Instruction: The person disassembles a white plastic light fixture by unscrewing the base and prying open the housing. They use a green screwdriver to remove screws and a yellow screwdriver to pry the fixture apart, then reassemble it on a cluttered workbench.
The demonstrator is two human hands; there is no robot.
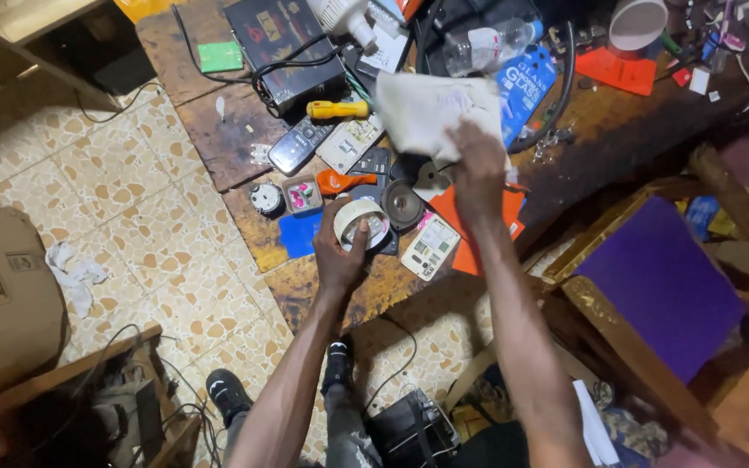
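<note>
The left hand (340, 251) grasps one roll of tape (361, 223), fingers curled round its outer wall. The roll sits at the near edge of the tabletop (617, 130); its round opening faces up toward the camera, so its axis runs roughly vertical and no long axis can be told. The right hand (477, 169) is clenched on one white cloth (433, 108), pinching its lower edge. The cloth hangs spread above the middle of the tabletop, its wider side pointing toward the far edge.

Between the two hands lie one round dark speaker (403, 205) and one grey disc (432, 178), touching or nearly touching each other. Just right of the roll, at the near edge, lies one white calculator-like device (431, 246), its long axis tilted toward the far right. It rests partly on one orange sheet (478, 234).

Left of the roll lie one blue card (298, 234), one small tray of pink parts (302, 196) and one round white dial (265, 198). Farther toward the far edge lie one yellow-handled screwdriver (338, 109), its long axis parallel to the near edge, one dark remote (300, 145) and one black box (283, 48). One clear plastic bottle (487, 45) lies on its side near the far edge, cap pointing right. One white cup (638, 26) stands at the far right corner.
</note>
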